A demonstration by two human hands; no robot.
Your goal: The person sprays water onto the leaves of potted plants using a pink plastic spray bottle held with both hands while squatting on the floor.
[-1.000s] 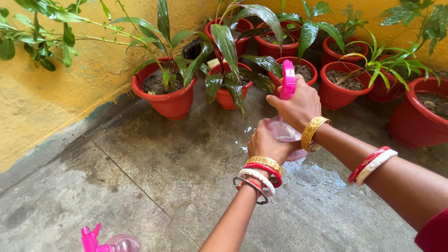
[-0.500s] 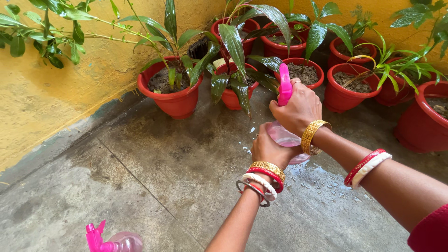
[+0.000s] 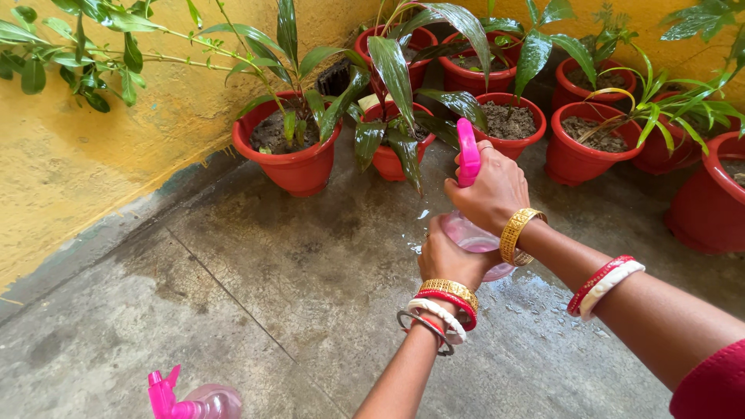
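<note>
At the bottom left edge of the frame, nearest the camera, a second spray bottle (image 3: 194, 399) with a pink trigger head lies on the concrete floor (image 3: 256, 310), well apart from both hands. That makes two spray bottles in all.

In the centre, the left hand (image 3: 448, 256) cups the clear, pink-tinted body of the held spray bottle (image 3: 471, 206) from below, fingers wrapped around it. Its wrist carries four bangles: one gold, one red, one white, one thin metal ring. Just above, the right hand (image 3: 490, 190) is clenched around the bottle's neck and pink trigger head, which points up toward the plants. That arm wears one gold bangle at the wrist and, further back, one red and one white.

The floor under the hands is wet, with droplets to the lower right.

Beyond, in the upper half, stand eight red pots that I can count, from the large red pot (image 3: 289, 147) at upper centre-left to a partly cut-off pot (image 3: 710, 194) at the right edge. All sit along the yellow wall (image 3: 85, 163).
</note>
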